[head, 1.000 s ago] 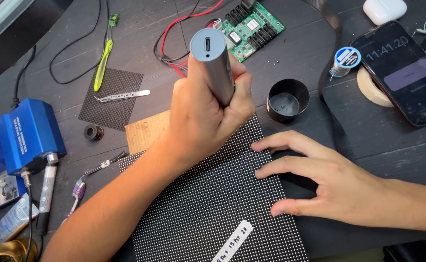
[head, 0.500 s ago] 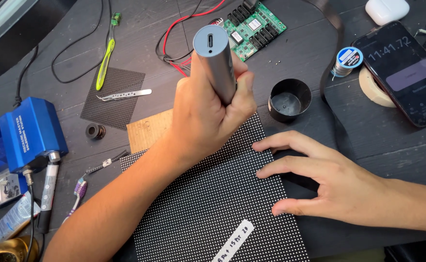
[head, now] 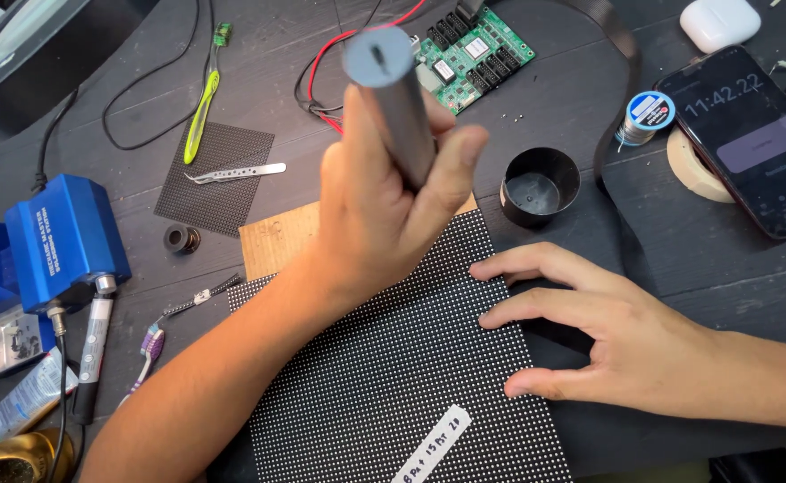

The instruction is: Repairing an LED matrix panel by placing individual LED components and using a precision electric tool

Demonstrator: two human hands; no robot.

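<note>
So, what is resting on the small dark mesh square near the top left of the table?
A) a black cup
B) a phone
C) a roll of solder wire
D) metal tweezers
D: the metal tweezers lie across the lower edge of the small dark mesh square, while the solder roll, phone and black cup sit far to the right of it.

I see even, fairly bright light from above, with soft shadows under the hands on the dark bench (head: 590, 116). The phone (head: 751, 139) screen glows without glare. The raised grey cylinder (head: 393, 98) looks slightly blurred; elsewhere focus is sharp.
</note>
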